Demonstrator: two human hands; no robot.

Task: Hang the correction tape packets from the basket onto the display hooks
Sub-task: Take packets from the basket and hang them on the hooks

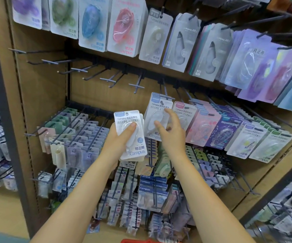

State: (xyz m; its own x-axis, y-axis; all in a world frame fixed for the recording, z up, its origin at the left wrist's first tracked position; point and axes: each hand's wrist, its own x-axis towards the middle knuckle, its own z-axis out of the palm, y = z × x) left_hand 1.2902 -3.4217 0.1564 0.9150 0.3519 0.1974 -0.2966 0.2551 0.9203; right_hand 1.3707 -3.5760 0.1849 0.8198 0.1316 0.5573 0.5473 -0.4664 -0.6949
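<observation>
A small stack of white correction tape packets [130, 135] is held upright in the left hand [119, 139], in front of the middle row of the display, with the thumb pressed across the clear blister on the front packet and the fingers hidden behind the cards. The front card carries a grey-blue header and the word "Campus" at its foot. Just to the right, a matching white packet [156, 118] is seen hanging on a display hook [166, 95], at the left end of a row of pink, purple and green packets. The right hand [170, 130] is raised in front of that hung packet with its fingers spread and relaxed, nothing being gripped; whether the fingertips touch the blister cannot be told from this angle.

Several bare hooks [106, 78] are left of the hung packet, fixed to a dark rail across a brown pegboard back panel [41, 95]. Above, larger carded tapes in purple, green, blue and pink are hung along the top row [92, 23]. Below the hands, lower rows [82, 137] are packed tightly with smaller packets in grey, green and lilac. A dark upright post [3, 102] is seen at the left edge of the unit, and further racks of goods are visible to either side. A strip of red, probably the basket [141, 241], is glimpsed at the bottom edge of the view.
</observation>
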